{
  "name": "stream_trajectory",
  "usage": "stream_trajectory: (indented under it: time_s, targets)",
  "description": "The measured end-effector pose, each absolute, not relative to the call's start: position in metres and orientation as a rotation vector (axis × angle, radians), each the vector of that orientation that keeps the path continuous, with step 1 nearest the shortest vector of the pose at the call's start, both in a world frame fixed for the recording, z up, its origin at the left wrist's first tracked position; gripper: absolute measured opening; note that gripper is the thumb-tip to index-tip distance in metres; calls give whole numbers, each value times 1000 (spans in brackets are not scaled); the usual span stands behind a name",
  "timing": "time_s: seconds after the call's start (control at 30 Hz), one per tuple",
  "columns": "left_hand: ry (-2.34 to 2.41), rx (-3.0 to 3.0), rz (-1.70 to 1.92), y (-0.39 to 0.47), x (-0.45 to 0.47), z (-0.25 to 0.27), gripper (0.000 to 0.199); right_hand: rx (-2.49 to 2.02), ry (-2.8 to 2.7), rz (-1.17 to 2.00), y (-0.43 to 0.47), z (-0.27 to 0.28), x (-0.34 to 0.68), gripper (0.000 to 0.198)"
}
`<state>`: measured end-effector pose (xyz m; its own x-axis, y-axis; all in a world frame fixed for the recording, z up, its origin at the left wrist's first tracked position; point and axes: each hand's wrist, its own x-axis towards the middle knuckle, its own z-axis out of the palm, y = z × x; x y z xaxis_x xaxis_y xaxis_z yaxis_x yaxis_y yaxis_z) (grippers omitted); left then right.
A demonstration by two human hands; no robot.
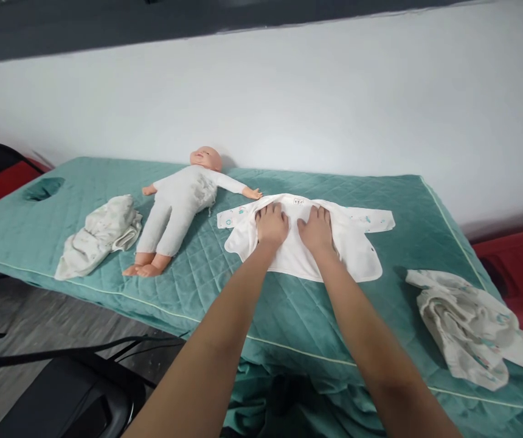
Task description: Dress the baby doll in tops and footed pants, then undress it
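A small white baby jacket [293, 255] with patterned sleeves lies spread on the green quilted bed cover, its front folded open and its neck label facing up. My left hand [272, 225] rests flat on the left half of the jacket, fingers stretched toward the collar. On the right half lies my right hand [316, 230], also flat with its fingers out and the thumb apart. Just left of the jacket a baby doll [174, 198] in a white body suit lies on its back, one arm reaching toward the jacket's sleeve.
Crumpled patterned baby clothing [101, 234] lies left of the doll, and another bunched patterned garment [466, 325] near the right edge of the bed [307, 328]. A white wall [289, 103] stands behind. A black chair [74, 395] is at lower left, a red chair [521, 274] at right.
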<state>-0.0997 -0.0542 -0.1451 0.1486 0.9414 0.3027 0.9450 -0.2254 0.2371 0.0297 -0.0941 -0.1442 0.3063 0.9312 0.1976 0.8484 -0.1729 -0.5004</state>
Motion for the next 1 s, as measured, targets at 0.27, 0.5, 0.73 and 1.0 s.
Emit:
stream_trajectory:
  time_s: [0.27, 0.5, 0.73, 1.0]
  targets:
    - [-1952, -2380, -610, -56, -100, -144, 45, -2016, -1565, 168, -106, -143, 32, 60]
    - [-1981, -2365, -620, -58, -100, -141, 40, -1977, -1408, 247, -102, -143, 35, 63]
    - [-1998, -2305, -753, -60, -102, -140, 54, -1847, -1284, 204, -100, -148, 52, 62]
    - [-2004, -2298, -719, -60, -101, -140, 50, -1845, -1321, 213, -101, -150, 49, 58]
